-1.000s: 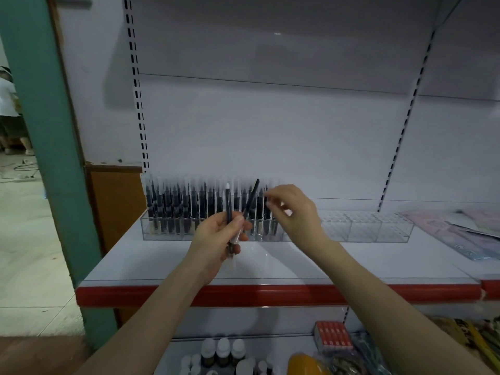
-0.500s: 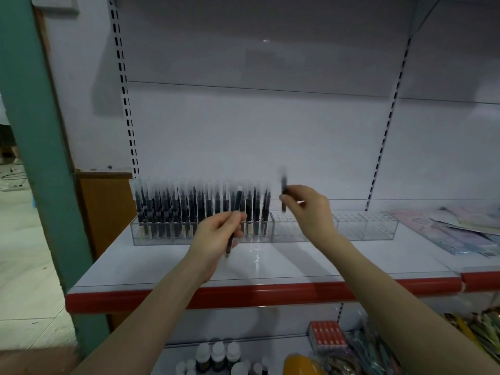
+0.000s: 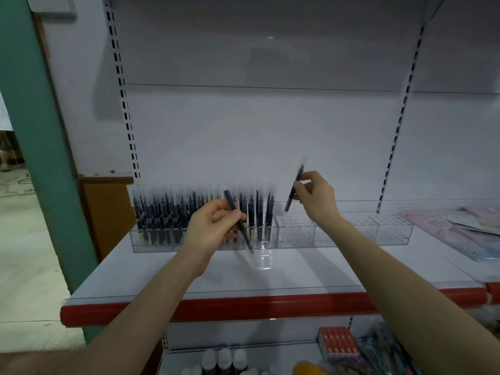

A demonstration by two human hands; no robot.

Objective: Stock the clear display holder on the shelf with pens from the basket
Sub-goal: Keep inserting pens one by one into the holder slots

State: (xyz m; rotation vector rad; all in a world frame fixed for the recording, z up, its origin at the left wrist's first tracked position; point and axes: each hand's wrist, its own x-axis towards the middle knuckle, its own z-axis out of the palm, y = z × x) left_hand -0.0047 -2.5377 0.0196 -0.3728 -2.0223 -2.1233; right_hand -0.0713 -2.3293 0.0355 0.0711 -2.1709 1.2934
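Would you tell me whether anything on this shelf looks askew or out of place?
Nothing stands out. Stocked pens stand upright in the left part of the clear display holder; its right sections are empty. The left hand and right hand each grip a tilted pen.

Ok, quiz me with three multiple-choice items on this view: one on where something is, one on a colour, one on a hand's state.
1. Where are the clear display holder's empty slots?
A. left end
B. right part
C. nowhere, it is full

2. What colour is the shelf's front strip?
A. red
B. blue
C. yellow

3. What is the right hand doing?
A. lying flat on the shelf
B. pinching a pen
C. hanging empty

Key: 1 B, pens fill the left part while the right compartments stand bare; 2 A, the strip shows red; 3 B, its fingers and thumb close on a dark pen.
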